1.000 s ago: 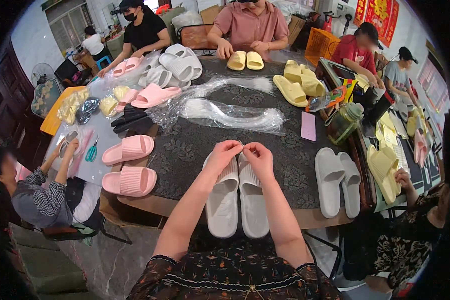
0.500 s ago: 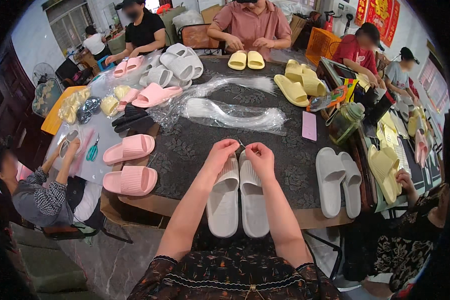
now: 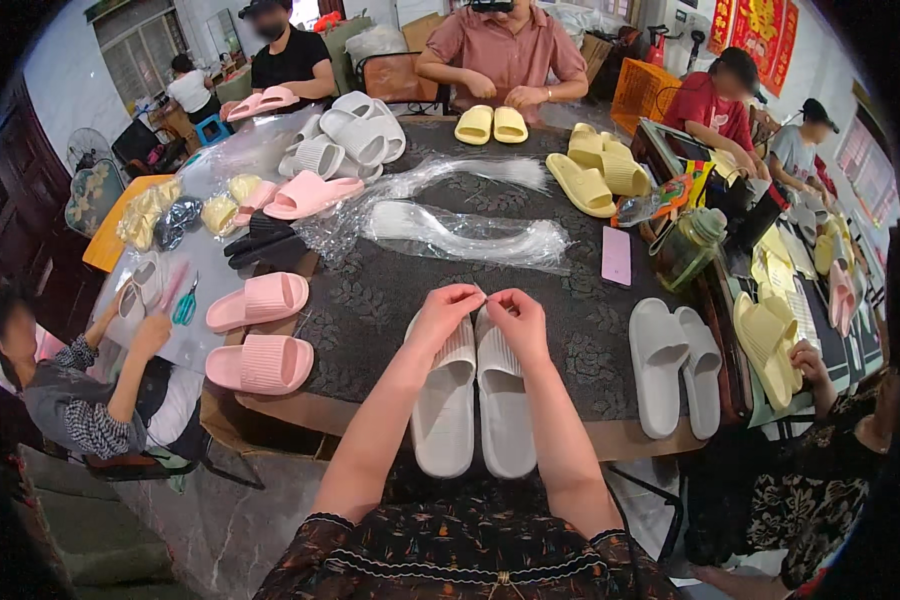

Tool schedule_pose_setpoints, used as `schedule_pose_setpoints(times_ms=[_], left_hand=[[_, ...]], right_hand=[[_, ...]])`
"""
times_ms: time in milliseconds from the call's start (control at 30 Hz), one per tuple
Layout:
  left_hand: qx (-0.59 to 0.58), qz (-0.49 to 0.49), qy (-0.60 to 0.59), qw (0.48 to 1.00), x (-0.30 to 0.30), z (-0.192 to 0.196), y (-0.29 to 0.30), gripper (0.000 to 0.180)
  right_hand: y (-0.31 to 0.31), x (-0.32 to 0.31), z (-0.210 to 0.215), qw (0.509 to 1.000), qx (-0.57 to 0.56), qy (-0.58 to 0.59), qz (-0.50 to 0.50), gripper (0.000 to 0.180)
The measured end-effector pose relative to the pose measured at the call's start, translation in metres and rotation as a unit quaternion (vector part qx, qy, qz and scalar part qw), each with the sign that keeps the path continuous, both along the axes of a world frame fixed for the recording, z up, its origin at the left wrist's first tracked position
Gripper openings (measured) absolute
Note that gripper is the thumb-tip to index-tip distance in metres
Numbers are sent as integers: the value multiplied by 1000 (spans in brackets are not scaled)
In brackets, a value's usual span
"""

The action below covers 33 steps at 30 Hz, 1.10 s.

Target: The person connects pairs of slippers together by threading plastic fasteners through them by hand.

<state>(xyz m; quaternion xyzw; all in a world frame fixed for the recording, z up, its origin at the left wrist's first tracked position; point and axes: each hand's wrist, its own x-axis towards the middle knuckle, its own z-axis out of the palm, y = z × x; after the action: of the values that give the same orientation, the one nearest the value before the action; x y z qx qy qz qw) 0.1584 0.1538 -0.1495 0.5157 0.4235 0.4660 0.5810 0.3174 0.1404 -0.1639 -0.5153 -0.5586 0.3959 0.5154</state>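
Note:
Two pale grey slide slippers lie side by side at the table's near edge, a left slipper (image 3: 442, 420) and a right slipper (image 3: 507, 425), toes pointing away from me. Over their toe ends, my left hand (image 3: 448, 315) and my right hand (image 3: 517, 325) meet with fingertips pinched close together. A thin strand barely shows between the fingertips; its ends are hidden. Beyond my hands lies a clear bag (image 3: 450, 233) with a bundle of thin whitish strands. Another bundle of strands (image 3: 490, 175) rests farther back.
Pink slippers (image 3: 260, 363) sit to the left, grey slippers (image 3: 660, 365) to the right. A pink phone-like slab (image 3: 616, 256) and a green bottle (image 3: 692, 250) stand at right. Yellow slippers (image 3: 492, 125) lie at the back. Co-workers sit around, one near green-handled scissors (image 3: 185, 302).
My hands stay over the toe ends, and the fingertips have drawn closer together. The co-worker at back left has raised pink slippers; the one at left has shifted a hand.

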Motion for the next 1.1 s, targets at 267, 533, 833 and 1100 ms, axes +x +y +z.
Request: schedule_pose_setpoints(times_ms=[267, 533, 833, 1100], left_hand=[[23, 8, 30, 999, 2, -10, 5, 14], [-52, 48, -21, 997, 2, -2, 4, 16], [-32, 39, -38, 998, 3, -12, 5, 14], [-66, 53, -27, 996, 7, 0, 1, 13]], right_hand=[[2, 1, -4, 1000, 6, -7, -12, 13], [1, 0, 0, 1000, 15, 19, -11, 11], [3, 1, -4, 1000, 7, 11, 3, 10], [4, 4, -7, 998, -8, 68, -7, 15]])
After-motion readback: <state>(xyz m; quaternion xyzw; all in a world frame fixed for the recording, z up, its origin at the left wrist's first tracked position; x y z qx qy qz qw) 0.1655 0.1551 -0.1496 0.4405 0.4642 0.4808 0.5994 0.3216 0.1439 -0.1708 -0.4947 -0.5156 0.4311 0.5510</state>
